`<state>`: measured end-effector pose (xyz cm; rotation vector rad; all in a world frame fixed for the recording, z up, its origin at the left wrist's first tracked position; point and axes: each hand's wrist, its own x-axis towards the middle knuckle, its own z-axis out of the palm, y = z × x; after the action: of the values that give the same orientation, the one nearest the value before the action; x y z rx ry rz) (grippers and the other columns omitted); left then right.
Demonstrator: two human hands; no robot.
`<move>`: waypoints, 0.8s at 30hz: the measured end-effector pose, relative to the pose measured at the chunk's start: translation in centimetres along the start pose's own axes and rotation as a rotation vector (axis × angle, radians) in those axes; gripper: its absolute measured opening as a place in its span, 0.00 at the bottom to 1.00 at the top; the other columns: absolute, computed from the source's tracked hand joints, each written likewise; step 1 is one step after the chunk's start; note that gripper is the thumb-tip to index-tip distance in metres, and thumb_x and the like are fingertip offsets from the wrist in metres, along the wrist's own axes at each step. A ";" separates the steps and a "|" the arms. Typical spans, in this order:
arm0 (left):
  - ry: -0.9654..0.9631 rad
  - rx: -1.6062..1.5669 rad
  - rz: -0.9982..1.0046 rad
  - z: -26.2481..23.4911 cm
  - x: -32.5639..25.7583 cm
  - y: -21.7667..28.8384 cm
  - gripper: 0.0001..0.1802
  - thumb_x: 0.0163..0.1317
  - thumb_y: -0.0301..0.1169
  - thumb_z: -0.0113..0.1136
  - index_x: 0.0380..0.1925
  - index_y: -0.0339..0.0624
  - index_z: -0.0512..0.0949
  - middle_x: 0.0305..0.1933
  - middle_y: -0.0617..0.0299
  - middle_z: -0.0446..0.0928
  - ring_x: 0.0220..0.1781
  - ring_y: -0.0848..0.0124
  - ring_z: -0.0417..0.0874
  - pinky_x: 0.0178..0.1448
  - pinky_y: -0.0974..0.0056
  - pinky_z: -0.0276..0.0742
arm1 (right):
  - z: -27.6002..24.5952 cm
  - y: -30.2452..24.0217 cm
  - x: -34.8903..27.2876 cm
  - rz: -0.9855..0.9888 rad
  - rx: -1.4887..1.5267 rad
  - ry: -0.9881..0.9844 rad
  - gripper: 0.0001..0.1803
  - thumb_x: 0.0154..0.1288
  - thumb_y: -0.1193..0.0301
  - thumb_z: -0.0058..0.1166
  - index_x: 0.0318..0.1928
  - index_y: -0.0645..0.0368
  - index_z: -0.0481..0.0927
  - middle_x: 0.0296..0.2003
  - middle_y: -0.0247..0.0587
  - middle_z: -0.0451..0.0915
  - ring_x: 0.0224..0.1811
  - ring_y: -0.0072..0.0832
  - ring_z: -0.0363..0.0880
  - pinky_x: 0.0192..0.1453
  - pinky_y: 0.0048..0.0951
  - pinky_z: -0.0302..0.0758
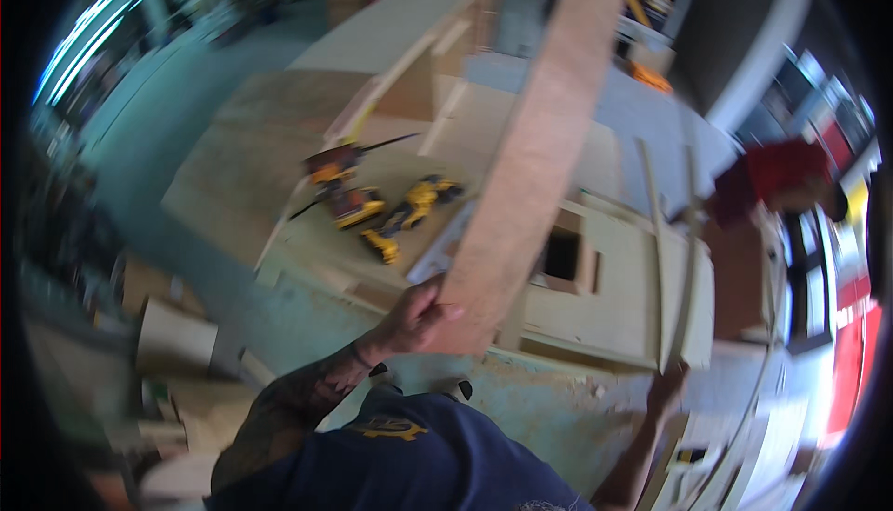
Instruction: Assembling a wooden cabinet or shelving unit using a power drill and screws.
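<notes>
My left hand is closed around the near end of a long reddish-brown wooden board. The board slants up and away over the workpiece, its far end at the top of the view. Low on the right, my right hand grips the near end of a thin wood strip, its fingers partly blurred. A second thin strip runs close beside it and ends near the same hand. Beneath them lies a pale plywood box frame with a dark square opening.
Left of the board, a yellow-and-black cordless drill and another yellow power tool lie on plywood. Behind stands a plywood cabinet piece. A person in red bends over at the right. Wood offcuts lie at the lower left.
</notes>
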<state>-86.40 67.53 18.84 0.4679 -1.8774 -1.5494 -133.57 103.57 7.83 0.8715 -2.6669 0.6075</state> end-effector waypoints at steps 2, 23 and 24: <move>0.049 -0.025 -0.026 -1.7 -0.7 0.6 0.25 0.77 0.33 0.58 0.69 0.33 0.74 0.60 0.56 0.83 0.62 0.71 0.80 0.68 0.61 0.76 | 0.0 1.5 -0.8 0.196 0.594 -0.016 0.37 0.61 0.84 0.57 0.73 0.64 0.66 0.63 0.58 0.79 0.66 0.41 0.80 0.71 0.42 0.75; 1.242 0.821 0.145 -45.4 -39.4 10.3 0.12 0.81 0.31 0.58 0.52 0.32 0.79 0.46 0.56 0.83 0.45 0.71 0.80 0.51 0.65 0.77 | -0.3 -63.6 -24.0 -0.356 0.922 -0.711 0.30 0.50 0.76 0.62 0.58 0.62 0.79 0.39 0.38 0.80 0.41 0.27 0.78 0.48 0.31 0.77; 1.253 0.846 0.136 -46.4 -40.5 10.7 0.12 0.81 0.31 0.58 0.51 0.32 0.79 0.45 0.56 0.82 0.45 0.70 0.80 0.50 0.64 0.77 | 1.0 -66.3 -24.6 -0.431 0.800 -0.727 0.29 0.52 0.76 0.63 0.59 0.62 0.79 0.38 0.42 0.82 0.40 0.30 0.81 0.49 0.31 0.78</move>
<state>-24.24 62.10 22.93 1.2605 -1.3210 -0.0752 -73.99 66.87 18.00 2.1591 -2.5948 1.5085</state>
